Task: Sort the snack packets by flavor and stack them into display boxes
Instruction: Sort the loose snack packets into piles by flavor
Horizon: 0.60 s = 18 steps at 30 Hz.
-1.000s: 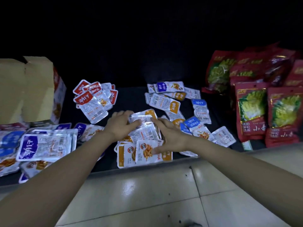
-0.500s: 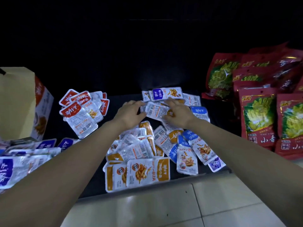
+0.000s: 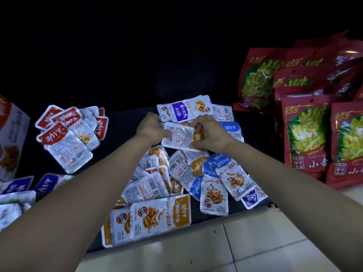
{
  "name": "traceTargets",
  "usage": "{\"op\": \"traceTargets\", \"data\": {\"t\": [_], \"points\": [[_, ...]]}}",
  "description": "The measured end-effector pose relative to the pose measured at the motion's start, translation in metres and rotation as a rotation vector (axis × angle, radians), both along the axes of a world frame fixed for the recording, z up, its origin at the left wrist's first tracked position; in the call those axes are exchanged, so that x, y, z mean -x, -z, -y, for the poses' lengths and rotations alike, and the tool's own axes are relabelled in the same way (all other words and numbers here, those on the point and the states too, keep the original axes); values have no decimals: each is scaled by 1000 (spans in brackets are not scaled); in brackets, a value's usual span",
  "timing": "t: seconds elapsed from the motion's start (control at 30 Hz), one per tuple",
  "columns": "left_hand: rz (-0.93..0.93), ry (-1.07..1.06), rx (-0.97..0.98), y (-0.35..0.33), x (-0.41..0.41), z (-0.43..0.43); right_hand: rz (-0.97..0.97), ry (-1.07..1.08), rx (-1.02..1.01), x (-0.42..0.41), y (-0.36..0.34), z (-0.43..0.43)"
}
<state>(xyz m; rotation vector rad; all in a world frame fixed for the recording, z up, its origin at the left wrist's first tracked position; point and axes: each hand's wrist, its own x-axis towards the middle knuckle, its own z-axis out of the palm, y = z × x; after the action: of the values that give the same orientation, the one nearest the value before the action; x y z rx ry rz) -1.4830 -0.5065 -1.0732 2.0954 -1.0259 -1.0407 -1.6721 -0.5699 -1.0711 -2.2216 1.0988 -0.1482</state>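
An orange-labelled snack packet [image 3: 181, 137] lies back side up at the far end of the middle heap. My left hand [image 3: 150, 129] grips its left edge and my right hand [image 3: 209, 132] pinches its right end. Behind it lies a purple-labelled packet [image 3: 184, 110]. Nearer me spreads a heap of orange packets [image 3: 157, 216], with blue-labelled packets [image 3: 225, 173] to its right. A pile of red-labelled packets [image 3: 68, 134] sits to the left. Purple-labelled packets [image 3: 17, 185] lie at the left edge.
Everything rests on a dark surface [image 3: 121, 122] whose near edge meets a pale tiled floor [image 3: 216, 250]. A printed display box [image 3: 11, 138] stands at the far left. Large red bags with green pictures [image 3: 306, 134] are stacked on the right.
Both hands moved from the near orange heap to the far packets and closed round the orange-labelled packet. The view shifted forward and the box slid toward the left edge.
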Motion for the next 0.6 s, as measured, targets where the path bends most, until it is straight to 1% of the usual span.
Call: {"op": "traceTargets", "data": {"t": [0.1, 0.13, 0.17, 0.23, 0.37, 0.47, 0.53, 0.6], "points": [[4, 24, 52, -3, 0, -1, 118, 92, -64, 3, -1, 5], [36, 25, 72, -4, -2, -2, 164, 126, -101, 4, -1, 7], [115, 30, 73, -4, -6, -3, 217, 167, -148, 5, -2, 10], [337, 97, 0, -4, -14, -5, 317, 265, -207, 7, -3, 12], [569, 330, -148, -3, -13, -6, 419, 516, -112, 15, -3, 10], [635, 309, -179, -1, -9, -2, 434, 628, -131, 22, -2, 10], [630, 281, -152, -3, -9, -2, 399, 646, -182, 25, -2, 9], [624, 299, -113, -6, -11, -3, 351, 635, -240, 25, -5, 8]]}}
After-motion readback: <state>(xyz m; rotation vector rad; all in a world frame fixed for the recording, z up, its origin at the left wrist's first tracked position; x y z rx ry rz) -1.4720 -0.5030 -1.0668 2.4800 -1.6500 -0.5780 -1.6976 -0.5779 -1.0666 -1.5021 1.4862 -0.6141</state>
